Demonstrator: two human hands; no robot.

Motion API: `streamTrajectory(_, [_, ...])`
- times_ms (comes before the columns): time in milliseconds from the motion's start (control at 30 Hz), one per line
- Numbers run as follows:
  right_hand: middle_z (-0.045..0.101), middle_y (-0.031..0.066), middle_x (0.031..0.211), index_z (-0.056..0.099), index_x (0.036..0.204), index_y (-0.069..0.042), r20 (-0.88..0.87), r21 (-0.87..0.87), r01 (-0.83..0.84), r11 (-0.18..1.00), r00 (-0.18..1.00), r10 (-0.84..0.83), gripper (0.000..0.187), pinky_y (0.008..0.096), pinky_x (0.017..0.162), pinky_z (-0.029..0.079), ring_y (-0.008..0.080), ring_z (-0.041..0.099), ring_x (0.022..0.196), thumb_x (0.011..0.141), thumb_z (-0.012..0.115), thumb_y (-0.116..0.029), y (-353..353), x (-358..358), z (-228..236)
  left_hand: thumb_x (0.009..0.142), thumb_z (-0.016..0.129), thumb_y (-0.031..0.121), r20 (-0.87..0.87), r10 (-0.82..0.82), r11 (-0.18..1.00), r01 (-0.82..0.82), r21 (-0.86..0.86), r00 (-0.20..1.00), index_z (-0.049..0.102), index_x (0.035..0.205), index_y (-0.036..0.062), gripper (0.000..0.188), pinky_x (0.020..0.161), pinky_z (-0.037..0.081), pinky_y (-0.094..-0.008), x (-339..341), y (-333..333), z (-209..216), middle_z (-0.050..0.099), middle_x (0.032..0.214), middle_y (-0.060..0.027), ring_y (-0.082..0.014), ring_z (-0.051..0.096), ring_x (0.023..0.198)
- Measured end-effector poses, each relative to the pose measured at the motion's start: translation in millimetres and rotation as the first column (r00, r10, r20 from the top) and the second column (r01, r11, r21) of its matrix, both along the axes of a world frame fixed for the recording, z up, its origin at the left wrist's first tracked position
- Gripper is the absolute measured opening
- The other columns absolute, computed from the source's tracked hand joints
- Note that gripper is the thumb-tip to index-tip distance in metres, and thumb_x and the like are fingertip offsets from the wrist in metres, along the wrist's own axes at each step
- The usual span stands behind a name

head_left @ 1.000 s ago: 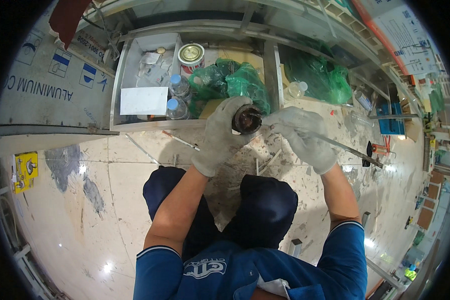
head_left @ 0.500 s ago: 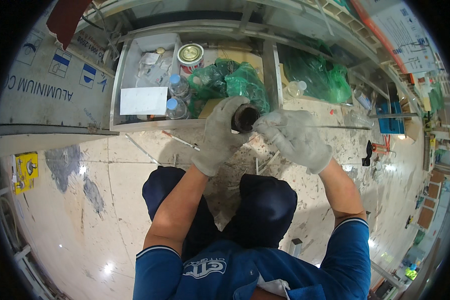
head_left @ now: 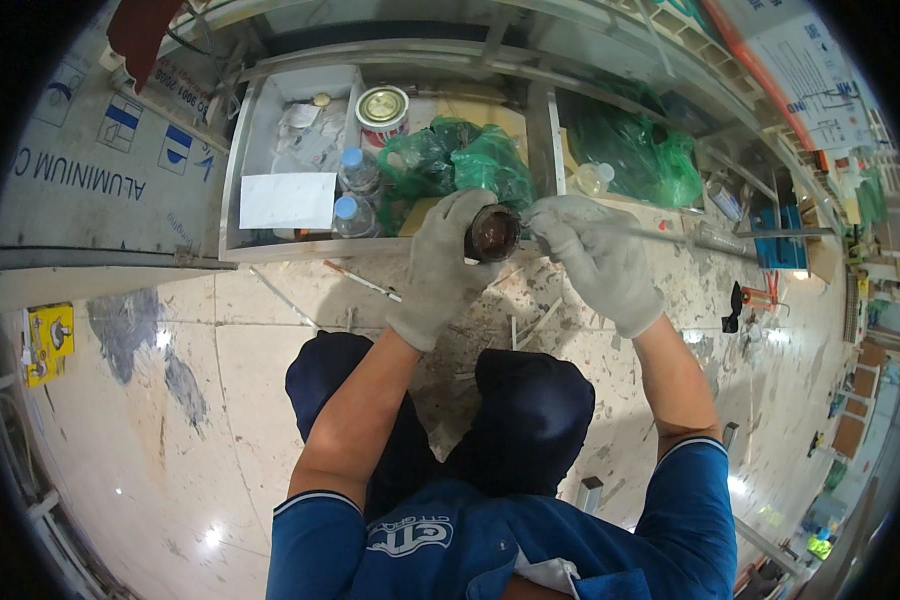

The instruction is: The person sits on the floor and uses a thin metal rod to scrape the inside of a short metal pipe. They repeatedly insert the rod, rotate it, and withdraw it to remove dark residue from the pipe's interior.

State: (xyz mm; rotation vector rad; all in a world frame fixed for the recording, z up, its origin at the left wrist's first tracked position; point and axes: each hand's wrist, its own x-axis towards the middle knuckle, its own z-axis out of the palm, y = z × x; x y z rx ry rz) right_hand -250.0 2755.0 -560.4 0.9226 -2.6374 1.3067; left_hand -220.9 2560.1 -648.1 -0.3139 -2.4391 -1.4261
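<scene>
My gloved left hand (head_left: 438, 262) is wrapped around a small round open container (head_left: 495, 236), dark outside with brown inside. Its mouth faces up toward me. Just to its right, my gloved right hand (head_left: 602, 268) has its fingers closed on a thin grey rod (head_left: 660, 237). The rod runs out to the right past the knuckles and is slightly blurred. Its near end lies by the container's rim; I cannot tell whether they touch. Both gloves are light grey.
Ahead stands an open box frame (head_left: 310, 250) holding a paint can (head_left: 382, 108), water bottles (head_left: 352, 216), white paper (head_left: 288, 202) and green plastic bags (head_left: 460, 160). Thin strips (head_left: 365, 282) lie on the stained floor. Red-handled pliers (head_left: 762, 298) and a blue crate (head_left: 782, 240) are to the right.
My right hand has shifted slightly right, away from the container, and the rod has swung a little. More of the container's inside shows now. My left hand has barely moved.
</scene>
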Motion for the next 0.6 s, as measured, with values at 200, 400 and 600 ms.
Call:
streamTrajectory(200, [0.075, 0.0128, 0.100, 0.074, 0.099, -0.002, -0.087, 0.221, -0.123, 0.968, 0.986, 0.145, 0.015, 0.0404, 0.074, 0.060, 0.0333, 0.072, 0.085, 0.096, 0.067, -0.015, -1.6, 8.8, 7.2, 0.070, 0.087, 0.009, -0.047, -0.006, 0.999, 0.008, 0.033, 0.999, 0.060, 0.129, 0.0068, 0.065, 0.096, 0.055, -0.0418, -0.8, -0.8, -3.7, 0.065, 0.126, -0.0175, -0.0367, 0.067, 0.113])
streamTrajectory(400, [0.075, 0.0085, 0.093, 0.075, 0.104, 0.002, 0.360, -0.145, -0.015, 0.989, 0.930, 0.067, 0.022, 0.0291, 0.069, 0.056, 0.0174, 0.071, 0.076, 0.103, 0.062, -0.016, -1.9, 9.5, 4.0, 0.070, 0.088, 0.009, -0.029, -0.001, 1.000, 0.001, -0.009, 1.000, 0.059, 0.129, 0.0071, 0.065, 0.095, 0.056, -0.0424, -0.9, 2.5, -1.8, 0.065, 0.125, -0.0173, -0.0374, 0.067, 0.111])
streamTrajectory(600, [0.076, 0.0174, 0.093, 0.077, 0.099, 0.003, 0.201, 0.013, 0.008, 1.000, 0.979, -0.011, 0.025, 0.0372, 0.074, 0.057, 0.0329, 0.072, 0.085, 0.099, 0.062, -0.017, 3.1, -1.1, -1.1, 0.070, 0.087, 0.009, -0.033, 0.019, 0.999, -0.020, -0.027, 0.999, 0.059, 0.128, 0.0071, 0.064, 0.093, 0.056, -0.0423, -0.6, 0.1, -0.9, 0.065, 0.124, -0.0171, -0.0370, 0.067, 0.111])
